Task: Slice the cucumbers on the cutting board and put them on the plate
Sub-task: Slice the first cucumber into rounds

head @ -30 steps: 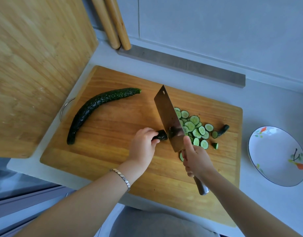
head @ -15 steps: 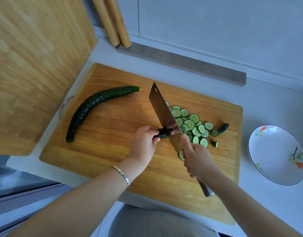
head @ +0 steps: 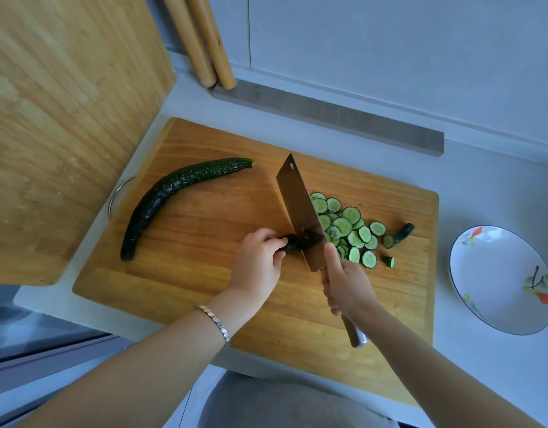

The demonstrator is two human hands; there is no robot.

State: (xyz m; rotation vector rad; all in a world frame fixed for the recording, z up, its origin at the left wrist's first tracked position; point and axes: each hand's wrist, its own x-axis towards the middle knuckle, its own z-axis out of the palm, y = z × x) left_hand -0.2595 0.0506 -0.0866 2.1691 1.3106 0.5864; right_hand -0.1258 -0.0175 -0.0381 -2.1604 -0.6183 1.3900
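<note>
On the wooden cutting board (head: 204,298) my left hand (head: 260,261) pinches a short dark cucumber stub (head: 291,243). My right hand (head: 346,285) grips the handle of a cleaver (head: 300,208), whose blade stands on the stub's right end. Several pale green cucumber slices (head: 346,230) lie piled just right of the blade, with a cut-off end piece (head: 404,232) beyond them. A whole curved cucumber (head: 173,196) lies on the board's left half. The white plate (head: 501,279) with painted flowers sits on the counter to the right of the board and holds nothing.
A large bamboo board (head: 56,118) leans at the left, over the cutting board's metal handle (head: 118,193). Two wooden rolling pins (head: 201,41) stand against the back wall. A grey strip (head: 328,118) lies behind the board. The counter's front edge runs just below the board.
The cleaver rose and shifted a little left along the stub, then came down on it again. My left hand kept its hold on the stub. The whole cucumber did not move.
</note>
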